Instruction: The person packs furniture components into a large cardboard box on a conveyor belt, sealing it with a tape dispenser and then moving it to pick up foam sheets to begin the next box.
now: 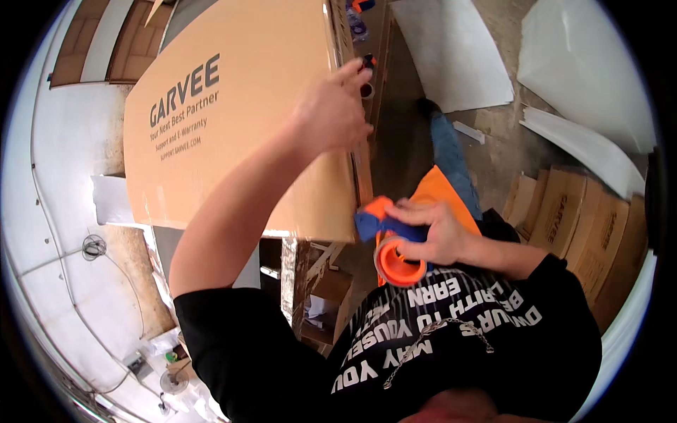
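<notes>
— Where are the worker's hands?

— The left hand (337, 109) presses its curled fingers on the right edge of a large brown cardboard box (233, 106), held up in front of the chest. The right hand (430, 233) grips an orange-and-blue tape dispenser (395, 247) just below the box's lower corner.

— And around them?

— Flattened cartons (578, 218) and white foam sheets (451, 49) lie on the floor.

White foam sheets (451, 49) lie on the concrete floor (493, 141), flattened cardboard boxes (578, 225) are stacked at right, and a coiled cable (93, 247) rests at left.
</notes>
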Available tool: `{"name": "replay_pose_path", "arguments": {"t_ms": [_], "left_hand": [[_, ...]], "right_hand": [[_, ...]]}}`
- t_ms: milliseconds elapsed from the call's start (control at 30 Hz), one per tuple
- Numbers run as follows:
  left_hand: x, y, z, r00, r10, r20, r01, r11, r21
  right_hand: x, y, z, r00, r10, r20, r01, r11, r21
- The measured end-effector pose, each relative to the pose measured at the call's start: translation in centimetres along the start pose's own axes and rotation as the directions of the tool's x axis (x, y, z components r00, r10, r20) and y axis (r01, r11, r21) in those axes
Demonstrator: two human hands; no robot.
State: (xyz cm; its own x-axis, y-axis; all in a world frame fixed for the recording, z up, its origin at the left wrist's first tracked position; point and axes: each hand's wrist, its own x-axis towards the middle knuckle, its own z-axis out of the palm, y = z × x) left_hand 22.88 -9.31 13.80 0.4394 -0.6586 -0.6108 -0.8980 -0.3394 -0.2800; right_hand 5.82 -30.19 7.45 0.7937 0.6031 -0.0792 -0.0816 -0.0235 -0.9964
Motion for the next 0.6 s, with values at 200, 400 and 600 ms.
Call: {"name": "replay_pose_path", "arguments": {"t_ms": [200, 400, 600], "left_hand": [[-5.7, 11.5, 0.8, 0.966, 0.013, -0.259, -0.077, 0.968, -0.237], [-5.2, 13.4, 2.2, 0.963, 0.010, -0.270, -0.105, 0.934, -0.341], [-6.2, 14.8, 5.3, 0.832, -0.338, -0.440, 0.097, 0.870, -0.484]], "right_hand": [[-9.7, 1.2, 7.3, 0.993, 0.026, -0.114, -0.041, 0.991, -0.131], [1.0, -0.2, 10.7, 0.856, 0.429, 0.287, -0.193, 0.782, -0.593], [-5.3, 10.0, 10.6, 0.949, 0.194, 0.247, -0.086, 0.917, -0.390]]}}
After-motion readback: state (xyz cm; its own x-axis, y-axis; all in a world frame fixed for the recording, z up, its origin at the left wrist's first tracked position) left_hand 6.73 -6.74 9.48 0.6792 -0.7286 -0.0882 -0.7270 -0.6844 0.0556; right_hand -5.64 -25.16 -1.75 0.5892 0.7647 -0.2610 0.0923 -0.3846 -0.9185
